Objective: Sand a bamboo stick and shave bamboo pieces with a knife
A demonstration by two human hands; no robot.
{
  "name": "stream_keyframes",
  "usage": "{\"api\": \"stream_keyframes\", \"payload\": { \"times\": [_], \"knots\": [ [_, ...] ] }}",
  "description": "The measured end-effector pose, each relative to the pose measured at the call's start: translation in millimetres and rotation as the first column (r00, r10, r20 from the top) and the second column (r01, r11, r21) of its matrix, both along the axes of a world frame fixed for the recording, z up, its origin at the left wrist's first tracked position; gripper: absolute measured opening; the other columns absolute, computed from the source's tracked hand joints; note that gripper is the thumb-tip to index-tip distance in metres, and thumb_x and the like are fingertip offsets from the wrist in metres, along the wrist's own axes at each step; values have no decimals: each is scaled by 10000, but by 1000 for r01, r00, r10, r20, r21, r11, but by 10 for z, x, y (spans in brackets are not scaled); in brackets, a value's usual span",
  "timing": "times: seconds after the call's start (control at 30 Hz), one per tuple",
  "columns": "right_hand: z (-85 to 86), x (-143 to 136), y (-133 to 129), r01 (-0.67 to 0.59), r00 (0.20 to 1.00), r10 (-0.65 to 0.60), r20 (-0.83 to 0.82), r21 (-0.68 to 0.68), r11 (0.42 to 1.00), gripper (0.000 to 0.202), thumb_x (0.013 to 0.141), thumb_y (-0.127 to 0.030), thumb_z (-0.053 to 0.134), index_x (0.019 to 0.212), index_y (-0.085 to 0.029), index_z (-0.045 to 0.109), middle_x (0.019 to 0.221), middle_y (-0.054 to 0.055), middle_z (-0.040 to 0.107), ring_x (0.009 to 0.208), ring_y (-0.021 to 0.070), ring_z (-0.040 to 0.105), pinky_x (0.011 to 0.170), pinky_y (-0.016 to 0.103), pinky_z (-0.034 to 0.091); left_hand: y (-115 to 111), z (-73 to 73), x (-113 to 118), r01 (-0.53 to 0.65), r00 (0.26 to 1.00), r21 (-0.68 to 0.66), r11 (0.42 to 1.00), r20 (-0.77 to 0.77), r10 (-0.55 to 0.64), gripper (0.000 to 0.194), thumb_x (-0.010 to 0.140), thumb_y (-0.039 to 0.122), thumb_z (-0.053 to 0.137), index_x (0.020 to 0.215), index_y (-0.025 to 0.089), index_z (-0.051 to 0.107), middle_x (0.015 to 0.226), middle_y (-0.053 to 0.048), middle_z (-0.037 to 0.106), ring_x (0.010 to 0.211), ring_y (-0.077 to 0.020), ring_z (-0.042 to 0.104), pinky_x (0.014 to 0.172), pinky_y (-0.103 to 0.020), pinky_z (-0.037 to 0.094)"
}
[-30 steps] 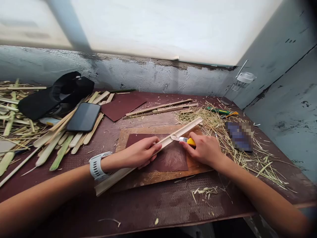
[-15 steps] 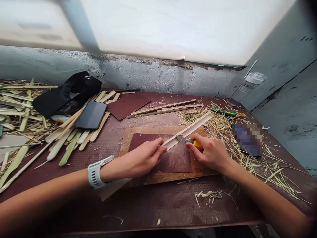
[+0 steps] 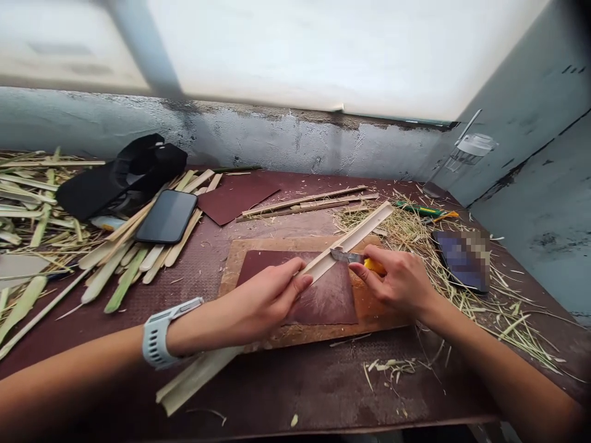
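My left hand (image 3: 277,298) pinches a long, pale, channel-shaped plant strip (image 3: 360,235), maybe bamboo or a stalk. It runs diagonally from the lower left, under my wrist, up to the right. In my right hand (image 3: 399,280) is a yellow-handled utility knife (image 3: 348,256), its fingers closed round the handle. The blade touches the strip's right edge, just beyond my left fingers. Below both hands lies a dark red sheet (image 3: 323,301) on a brown wooden board (image 3: 277,338).
A phone (image 3: 167,216) rests on flat pale strips (image 3: 111,271) at left, near a black cap (image 3: 124,175). Thin shavings (image 3: 410,234) spread over the right side, with a second phone (image 3: 462,261) and a green cutter (image 3: 420,209). A clear cup (image 3: 473,151) stands at the back right.
The strip has slid a little toward the lower left, showing more of its near end. My left hand and wrist shifted slightly left and down; the knife stays at the strip's edge.
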State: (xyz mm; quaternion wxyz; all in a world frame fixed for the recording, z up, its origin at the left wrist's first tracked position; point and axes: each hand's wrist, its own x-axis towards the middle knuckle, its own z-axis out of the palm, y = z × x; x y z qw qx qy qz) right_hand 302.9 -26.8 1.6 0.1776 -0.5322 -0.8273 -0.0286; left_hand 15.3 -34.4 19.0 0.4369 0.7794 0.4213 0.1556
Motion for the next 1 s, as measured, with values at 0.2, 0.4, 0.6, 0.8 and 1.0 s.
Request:
{"api": "stream_keyframes", "payload": {
  "times": [0.2,0.4,0.6,0.8,1.0],
  "knots": [
    [2,129,131,73,997,-74,35,38,997,522,996,-695,468,856,-243,686,643,17,656,553,178,582,548,298,240,15,24,-30,-14,991,163,987,-127,35,222,1073,401,352,1020,217,464,688,27,520,571,-155,455,564,-299,255],
    [139,465,270,389,918,-370,-146,136,911,527,991,-701,461,891,-234,683,599,19,597,540,183,530,550,305,302,-55,153,-119,-42,986,280,959,-145,85,170,1076,366,330,1073,232,434,665,35,536,552,-172,483,566,-310,243],
    [34,131,75,30,979,-11,-203,93,995,461,1024,-617,473,816,-222,593,569,-24,534,470,128,469,524,286,312,37,102,-61,-76,997,150,986,-21,80,249,1092,427,356,932,247,423,601,76,450,512,-137,407,529,-279,279],
    [-85,38,36,-47,990,56,-128,75,996,464,1035,-607,468,772,-229,529,577,-18,528,505,145,530,523,291,287,31,-18,-41,-35,997,156,987,-67,46,272,1112,453,361,1005,241,493,611,73,481,551,-148,454,578,-299,286],
    [-97,-17,14,-69,995,77,-65,118,991,473,1040,-593,475,746,-226,519,571,-17,543,480,129,483,515,295,236,-45,-73,-43,13,991,242,970,-130,19,250,1120,432,364,1162,238,516,735,33,566,654,-174,562,644,-302,345]
  ]
}}
